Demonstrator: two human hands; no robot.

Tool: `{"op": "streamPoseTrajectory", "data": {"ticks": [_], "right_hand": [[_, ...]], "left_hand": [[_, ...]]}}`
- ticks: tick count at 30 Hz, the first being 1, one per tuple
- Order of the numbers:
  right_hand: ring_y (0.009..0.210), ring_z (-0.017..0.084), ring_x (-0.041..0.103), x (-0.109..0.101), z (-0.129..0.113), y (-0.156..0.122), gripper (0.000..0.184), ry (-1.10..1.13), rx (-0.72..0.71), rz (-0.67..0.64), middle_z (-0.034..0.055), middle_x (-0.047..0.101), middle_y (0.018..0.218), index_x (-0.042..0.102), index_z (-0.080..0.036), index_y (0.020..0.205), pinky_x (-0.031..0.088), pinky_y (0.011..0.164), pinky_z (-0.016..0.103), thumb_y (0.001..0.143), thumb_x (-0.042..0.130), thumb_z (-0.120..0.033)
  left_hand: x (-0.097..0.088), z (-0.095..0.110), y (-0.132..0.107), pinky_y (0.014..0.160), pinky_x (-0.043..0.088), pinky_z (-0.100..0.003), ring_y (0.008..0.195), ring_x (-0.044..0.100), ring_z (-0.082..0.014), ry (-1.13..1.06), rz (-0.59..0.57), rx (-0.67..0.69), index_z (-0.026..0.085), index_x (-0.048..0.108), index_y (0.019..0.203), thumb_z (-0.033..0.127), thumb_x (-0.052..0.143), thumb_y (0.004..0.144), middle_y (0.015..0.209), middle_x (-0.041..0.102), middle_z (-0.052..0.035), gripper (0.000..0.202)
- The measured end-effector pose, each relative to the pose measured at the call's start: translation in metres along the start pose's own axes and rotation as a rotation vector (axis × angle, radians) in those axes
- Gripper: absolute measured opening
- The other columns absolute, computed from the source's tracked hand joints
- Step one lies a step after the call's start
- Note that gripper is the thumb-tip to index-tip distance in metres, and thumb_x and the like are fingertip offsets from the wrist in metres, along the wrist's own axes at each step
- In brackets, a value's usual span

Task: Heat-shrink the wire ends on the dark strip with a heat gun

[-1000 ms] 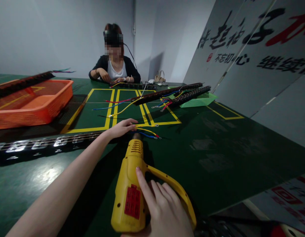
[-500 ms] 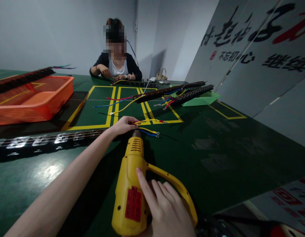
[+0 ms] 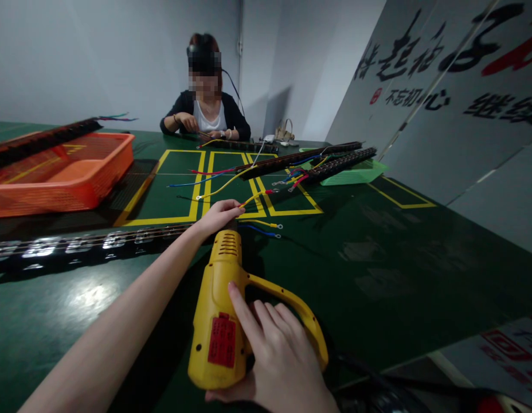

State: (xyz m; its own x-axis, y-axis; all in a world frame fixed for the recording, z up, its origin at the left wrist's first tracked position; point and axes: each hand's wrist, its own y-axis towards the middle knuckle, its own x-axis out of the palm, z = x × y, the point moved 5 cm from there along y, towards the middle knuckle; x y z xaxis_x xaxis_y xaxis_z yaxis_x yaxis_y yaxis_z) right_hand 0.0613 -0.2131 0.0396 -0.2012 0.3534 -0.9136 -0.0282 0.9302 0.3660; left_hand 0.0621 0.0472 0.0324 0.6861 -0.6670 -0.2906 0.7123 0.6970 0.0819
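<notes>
The left hand (image 3: pixel 218 215) has just lifted the yellow wire (image 3: pixel 254 198) off the green surface (image 3: pixel 378 258) — its grip is pinched shut on it, and the red-sleeved end now angles upward. The right hand (image 3: pixel 278 355) keeps its grip closed around the yellow heat gun (image 3: pixel 220 310), whose nozzle sits just below those fingers — close to skin.
</notes>
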Motion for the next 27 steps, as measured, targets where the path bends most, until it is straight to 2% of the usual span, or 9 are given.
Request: {"op": "streamPoseTrajectory", "data": {"ticks": [7, 13, 20, 27], "right_hand": [[0.083, 0.023, 0.062, -0.010, 0.012, -0.004, 0.112, 0.046, 0.013, -0.059, 0.0052, 0.064, 0.093, 0.020, -0.020, 0.149, 0.044, 0.077, 0.036, 0.063, 0.043, -0.089], [0.081, 0.023, 0.062, -0.014, 0.021, -0.009, 0.111, 0.023, 0.015, -0.101, 0.0066, 0.064, 0.092, 0.027, -0.017, 0.147, 0.045, 0.075, 0.036, 0.064, 0.046, -0.087], [0.084, 0.025, 0.065, -0.020, 0.031, -0.018, 0.119, -0.071, 0.024, -0.001, 0.0066, 0.067, 0.098, 0.019, -0.017, 0.149, 0.046, 0.079, 0.040, 0.060, 0.042, -0.092], [0.088, 0.026, 0.066, -0.026, 0.042, -0.032, 0.120, -0.175, 0.046, 0.020, 0.0093, 0.067, 0.104, 0.018, -0.013, 0.149, 0.046, 0.081, 0.038, 0.061, 0.042, -0.091]], "left_hand": [[0.000, -0.001, -0.002, 0.057, 0.035, -0.024, 0.061, 0.046, -0.0112, 0.113, 0.012, 0.117, 0.015, 0.053, 0.078, 0.050, 0.056, 0.075, 0.066, 0.052, 0.0016, 0.035], [-0.002, -0.001, -0.002, 0.061, 0.034, -0.026, 0.064, 0.045, -0.0131, 0.343, 0.098, 0.201, 0.016, 0.054, 0.082, 0.050, 0.047, 0.081, 0.068, 0.052, 0.0010, 0.034], [0.001, -0.002, -0.001, 0.067, 0.040, -0.027, 0.071, 0.053, -0.0152, 0.272, 0.037, 0.219, 0.015, 0.056, 0.084, 0.048, 0.046, 0.084, 0.080, 0.064, -0.0038, 0.035], [0.005, 0.000, -0.008, 0.062, 0.039, -0.025, 0.067, 0.057, -0.0147, 0.394, 0.174, 0.284, 0.018, 0.053, 0.083, 0.040, 0.043, 0.090, 0.078, 0.067, -0.0022, 0.025]]}}
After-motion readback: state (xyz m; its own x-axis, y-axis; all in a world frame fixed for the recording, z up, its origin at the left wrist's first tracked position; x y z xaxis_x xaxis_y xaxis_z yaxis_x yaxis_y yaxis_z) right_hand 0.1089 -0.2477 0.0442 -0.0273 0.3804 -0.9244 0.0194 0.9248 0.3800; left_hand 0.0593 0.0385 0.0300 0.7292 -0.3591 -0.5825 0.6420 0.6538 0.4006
